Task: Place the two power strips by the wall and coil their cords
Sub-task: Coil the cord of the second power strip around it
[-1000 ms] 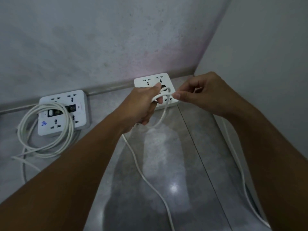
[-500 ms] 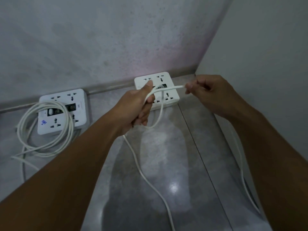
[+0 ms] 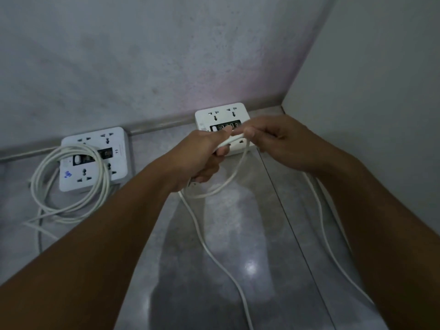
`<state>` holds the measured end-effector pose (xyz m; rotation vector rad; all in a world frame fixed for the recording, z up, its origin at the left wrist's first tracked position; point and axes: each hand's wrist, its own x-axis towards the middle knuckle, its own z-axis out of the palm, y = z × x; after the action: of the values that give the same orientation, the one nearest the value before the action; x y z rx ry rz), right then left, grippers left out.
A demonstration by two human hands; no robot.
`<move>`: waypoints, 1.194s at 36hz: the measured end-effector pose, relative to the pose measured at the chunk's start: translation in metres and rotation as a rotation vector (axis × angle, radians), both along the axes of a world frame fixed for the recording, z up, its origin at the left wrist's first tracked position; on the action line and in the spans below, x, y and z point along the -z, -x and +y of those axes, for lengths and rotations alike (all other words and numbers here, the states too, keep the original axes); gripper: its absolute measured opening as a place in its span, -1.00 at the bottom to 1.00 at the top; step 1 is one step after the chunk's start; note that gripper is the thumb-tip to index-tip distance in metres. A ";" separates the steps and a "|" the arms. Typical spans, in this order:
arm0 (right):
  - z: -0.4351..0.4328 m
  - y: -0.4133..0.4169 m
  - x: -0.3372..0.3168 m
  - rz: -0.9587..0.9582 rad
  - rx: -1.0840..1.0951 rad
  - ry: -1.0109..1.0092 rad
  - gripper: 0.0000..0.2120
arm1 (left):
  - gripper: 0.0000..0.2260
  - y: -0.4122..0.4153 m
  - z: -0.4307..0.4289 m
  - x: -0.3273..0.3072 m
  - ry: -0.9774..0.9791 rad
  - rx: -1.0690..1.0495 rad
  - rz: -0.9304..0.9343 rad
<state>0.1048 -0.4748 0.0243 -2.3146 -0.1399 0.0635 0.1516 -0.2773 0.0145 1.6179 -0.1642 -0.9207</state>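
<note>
Two white square power strips lie on the floor against the back wall. The left power strip (image 3: 95, 158) has its white cord (image 3: 47, 186) coiled in loops over and beside it. The right power strip (image 3: 221, 120) sits near the corner, partly hidden behind my hands. My left hand (image 3: 202, 158) is closed around loops of the second white cord (image 3: 228, 184). My right hand (image 3: 273, 141) pinches the same cord beside my left thumb. A loop hangs below my left hand. The cord's loose lengths trail down the floor toward me.
The grey back wall (image 3: 166, 67) meets a pale side wall (image 3: 381, 79) at the right corner. A metal strip (image 3: 154, 125) runs along the wall's base. The floor (image 3: 238, 282) is glossy grey tile with a seam line.
My right hand has moved left, back to my left hand, bringing a new length of cord into the grip. The loop hanging under my left hand has grown.
</note>
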 end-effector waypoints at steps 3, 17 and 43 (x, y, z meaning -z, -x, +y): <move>0.002 0.001 -0.001 0.035 -0.010 -0.015 -0.72 | -0.54 0.000 0.001 -0.001 -0.004 -0.040 -0.022; 0.016 0.004 -0.006 -0.416 0.397 0.109 -0.82 | -0.40 0.002 -0.002 0.014 -0.476 -0.530 -0.633; 0.032 0.061 0.086 0.510 0.038 -0.303 -0.59 | -0.66 -0.045 0.027 -0.034 0.606 -0.217 0.519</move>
<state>0.0436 -0.4429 -0.0612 -1.9304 0.1450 0.5671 0.1969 -0.2505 0.0483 0.7915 0.0892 -0.9726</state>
